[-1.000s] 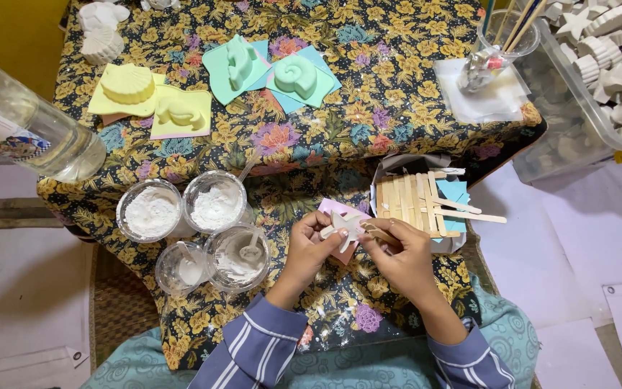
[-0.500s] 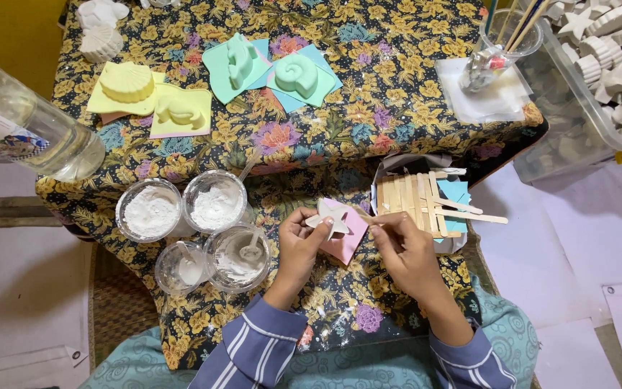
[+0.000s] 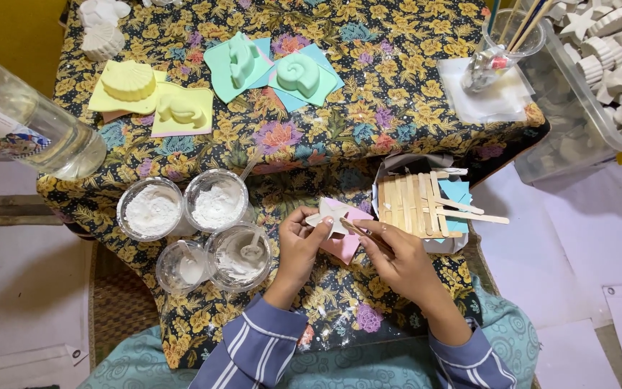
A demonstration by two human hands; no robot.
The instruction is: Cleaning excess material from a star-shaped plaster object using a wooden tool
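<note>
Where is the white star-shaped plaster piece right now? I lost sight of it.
In the head view the white star piece sits low of centre, held in the left hand, above the pink mould and left of the wooden sticks.

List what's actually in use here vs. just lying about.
In use: left hand holding white star cast; right hand with thin stick; pink sheet under them.

Lying about: powder cups, yellow moulds, green moulds, clear bottle, stick box, bin of casts.

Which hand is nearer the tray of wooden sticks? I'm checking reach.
Right. The right hand sits just below-left of the stick tray, almost touching; the left hand is farther left, near the cups.
</note>
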